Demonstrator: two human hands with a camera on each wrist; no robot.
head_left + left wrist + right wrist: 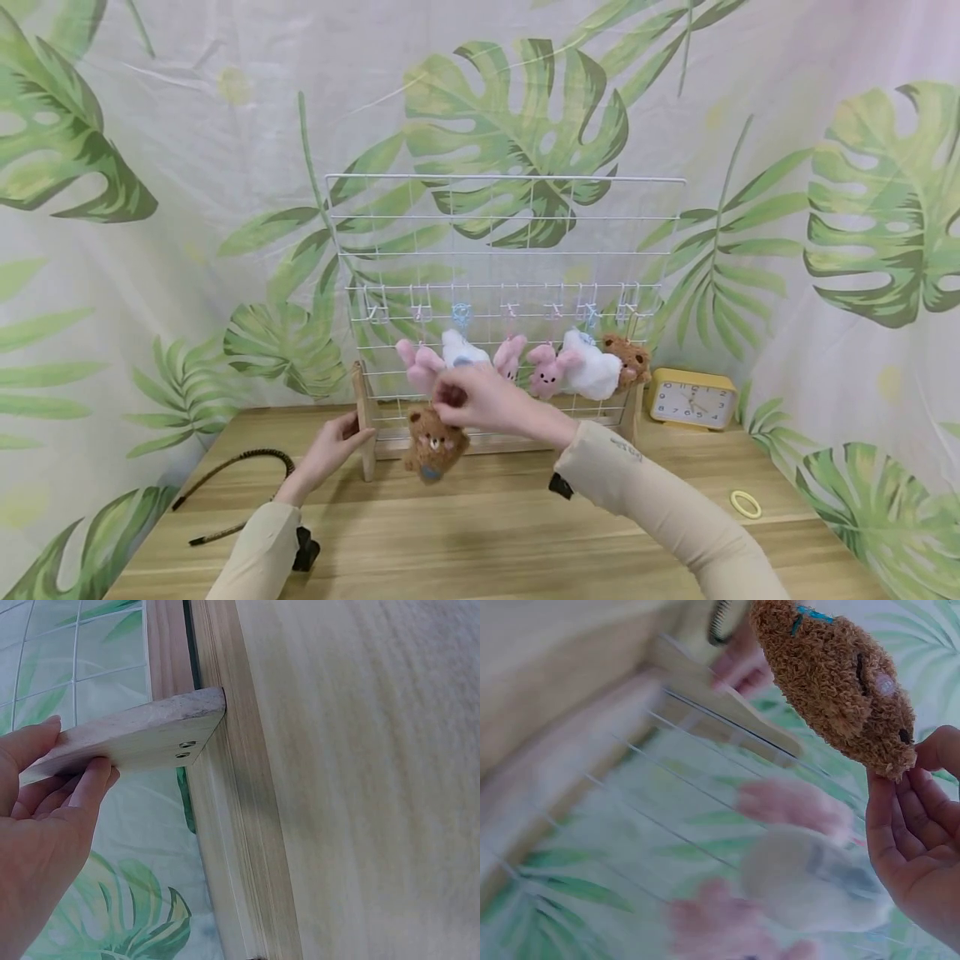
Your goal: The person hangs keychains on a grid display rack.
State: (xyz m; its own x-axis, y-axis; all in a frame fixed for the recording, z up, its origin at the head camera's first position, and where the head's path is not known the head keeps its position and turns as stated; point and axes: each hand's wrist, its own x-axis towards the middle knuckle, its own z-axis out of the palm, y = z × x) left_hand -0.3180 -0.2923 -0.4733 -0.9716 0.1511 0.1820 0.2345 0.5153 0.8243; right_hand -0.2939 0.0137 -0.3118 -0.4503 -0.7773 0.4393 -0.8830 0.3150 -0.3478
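Observation:
My right hand (498, 404) pinches the top of a brown plush bear (435, 446), which hangs in front of the rack's lower left part. In the right wrist view, thumb and fingers meet at one end of the bear (832, 690). My left hand (326, 454) grips the rack's left wooden upright (365, 429). The left wrist view has the thumb on one side of this board (150, 731) and fingers on the other. On the white wire grid (510, 252) hang several plush charms: pink rabbits (553, 371), white plushes (592, 371) and another brown bear (624, 362).
Small white hooks (377, 312) line one grid wire. A yellow clock (692, 400) stands right of the rack. The wooden table (525, 533) also bears a yellow ring (746, 504) and a dark headband (247, 455). Leaf-patterned cloth (225, 125) hangs behind.

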